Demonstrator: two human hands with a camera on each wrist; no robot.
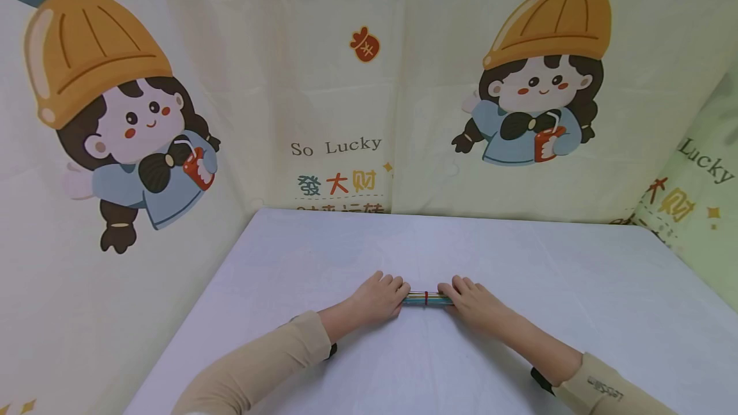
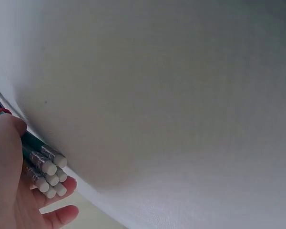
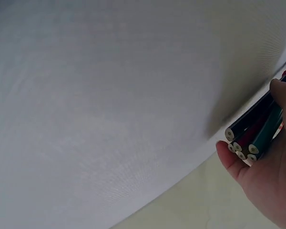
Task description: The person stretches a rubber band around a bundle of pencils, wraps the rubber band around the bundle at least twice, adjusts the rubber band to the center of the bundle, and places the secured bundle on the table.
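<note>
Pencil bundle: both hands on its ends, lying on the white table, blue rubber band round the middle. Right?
Not quite: the band is red, not blue, as the head view shows. The rest holds: the pencil bundle lies on the white table, with the left hand on its eraser end and the right hand on the other end.

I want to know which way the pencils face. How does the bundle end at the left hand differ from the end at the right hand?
The end in the left hand shows white erasers in metal ferrules; the end in the right hand shows flat cut ends with a core at each centre, no erasers. Both belong to the pencil bundle, bound by a red band and lying on the white table, with a hand on each end.
</note>
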